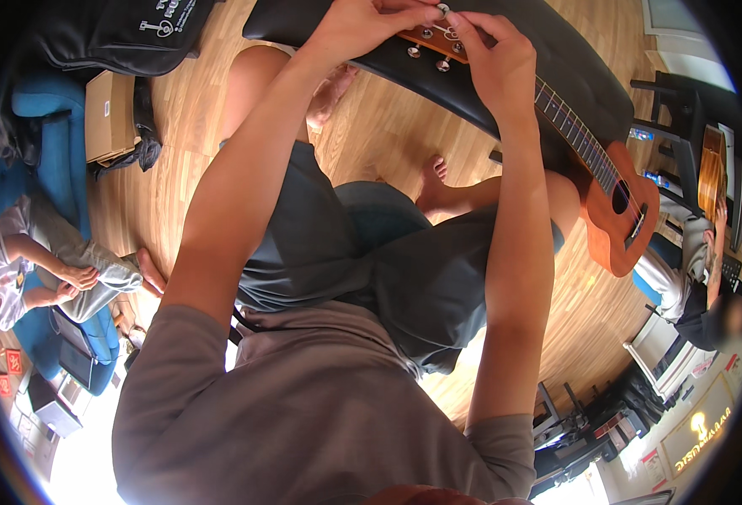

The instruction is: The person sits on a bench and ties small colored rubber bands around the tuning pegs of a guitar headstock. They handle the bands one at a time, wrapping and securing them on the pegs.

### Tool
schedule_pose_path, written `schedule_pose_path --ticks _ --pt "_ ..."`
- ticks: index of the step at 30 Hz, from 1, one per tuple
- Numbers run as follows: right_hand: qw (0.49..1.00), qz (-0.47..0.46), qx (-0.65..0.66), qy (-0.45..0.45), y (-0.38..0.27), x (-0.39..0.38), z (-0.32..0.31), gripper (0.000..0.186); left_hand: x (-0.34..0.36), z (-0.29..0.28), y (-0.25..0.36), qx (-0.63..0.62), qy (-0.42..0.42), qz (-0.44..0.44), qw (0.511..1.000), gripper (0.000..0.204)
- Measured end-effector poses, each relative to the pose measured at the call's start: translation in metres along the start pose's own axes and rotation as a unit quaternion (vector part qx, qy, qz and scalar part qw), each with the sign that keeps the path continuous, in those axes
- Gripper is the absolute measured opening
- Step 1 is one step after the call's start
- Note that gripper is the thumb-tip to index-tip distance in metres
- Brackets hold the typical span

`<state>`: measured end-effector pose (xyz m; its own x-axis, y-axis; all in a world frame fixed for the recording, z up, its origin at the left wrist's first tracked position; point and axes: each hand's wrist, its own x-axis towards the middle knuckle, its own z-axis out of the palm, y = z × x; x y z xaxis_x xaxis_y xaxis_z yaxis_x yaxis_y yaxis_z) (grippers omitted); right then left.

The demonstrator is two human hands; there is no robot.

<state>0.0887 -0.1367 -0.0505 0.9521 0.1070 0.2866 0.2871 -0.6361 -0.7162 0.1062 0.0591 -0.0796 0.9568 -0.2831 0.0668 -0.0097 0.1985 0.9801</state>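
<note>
A brown ukulele [615,215] lies slantwise along a long black padded bench [594,63], its body at the bench's right end. My hands meet over its headstock [428,40] at the top edge of the view. My left hand [367,23] pinches with thumb and forefinger at a small round metal piece [443,10] beside the headstock's far edge. From the other side, my right hand [499,55] closes its fingertips at the same piece and covers the upper neck. Two shiny tuning pegs [428,58] stick out from the near edge. Whether the piece is another peg is unclear.
My knees are close to the bench. At left, a person [38,252] sits on a blue sofa [55,156] near a cardboard box [110,116] and a black bag [122,38]. Another person [695,286] sits at far right by a stringed instrument [711,172] and black furniture.
</note>
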Motion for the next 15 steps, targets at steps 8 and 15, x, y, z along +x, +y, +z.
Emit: schedule_pose_path --ticks 8,15 --pt "0.986 0.047 0.102 0.126 -0.003 0.005 -0.007 0.019 -0.006 0.002 0.007 0.341 0.010 0.017 0.940 0.020" --pt "0.971 0.078 0.167 0.155 0.000 0.006 -0.010 0.022 -0.006 0.004 0.006 0.353 -0.008 0.121 0.928 0.015"
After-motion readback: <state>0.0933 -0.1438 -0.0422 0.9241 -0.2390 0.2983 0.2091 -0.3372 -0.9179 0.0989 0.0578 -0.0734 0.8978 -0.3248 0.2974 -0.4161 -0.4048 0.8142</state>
